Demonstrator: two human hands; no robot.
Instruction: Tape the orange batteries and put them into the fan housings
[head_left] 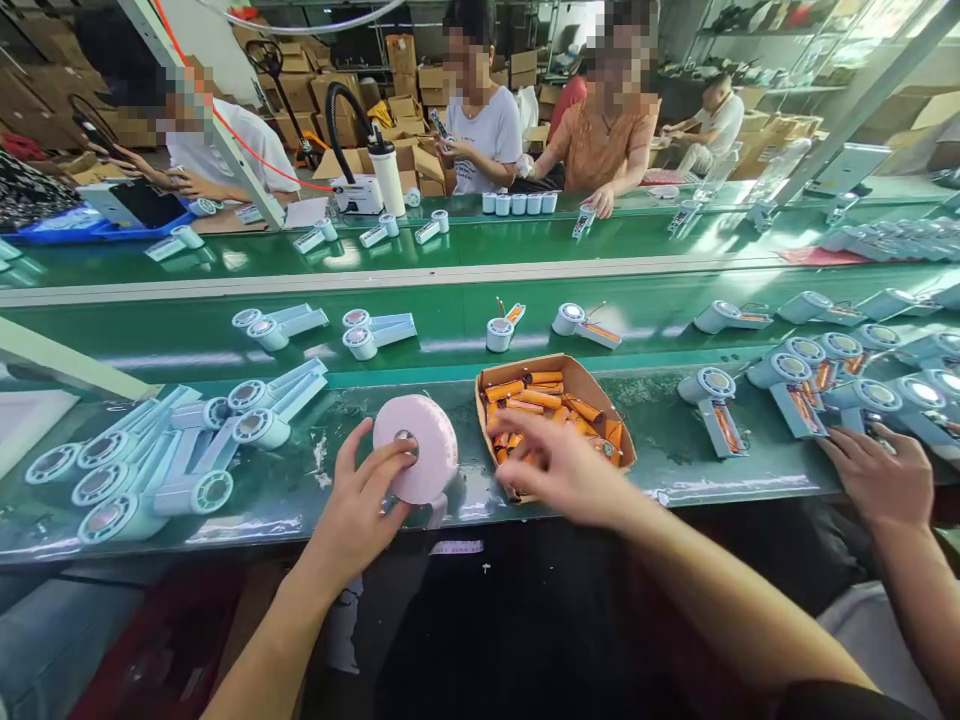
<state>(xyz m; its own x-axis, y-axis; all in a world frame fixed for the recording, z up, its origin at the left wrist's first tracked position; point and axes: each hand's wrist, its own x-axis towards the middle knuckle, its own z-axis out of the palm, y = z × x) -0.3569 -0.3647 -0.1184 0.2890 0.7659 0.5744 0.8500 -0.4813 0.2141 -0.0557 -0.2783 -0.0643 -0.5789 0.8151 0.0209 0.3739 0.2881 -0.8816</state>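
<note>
A pale pink roll (429, 450), flat-sided like a reel of tape or labels, stands at the bench's front edge. My left hand (367, 485) grips it, with fingertips at its core and the thumb near its lower rim. To its right lies a cut-down cardboard box (491, 480) full of orange-wrapped batteries (540, 395), some with wires. Over the box's front left part hovers my right hand (559, 465), fingers apart and nothing visible in them; whether it touches a battery I cannot tell.
Light-blue fan housings (112, 490) are heaped at left, more (806, 375) at right. Several housings ride the green conveyor (450, 290) beyond. A co-worker's hand (885, 475) rests by the right-hand heap. Other people sit across the line. A metal post (75, 360) slants at left.
</note>
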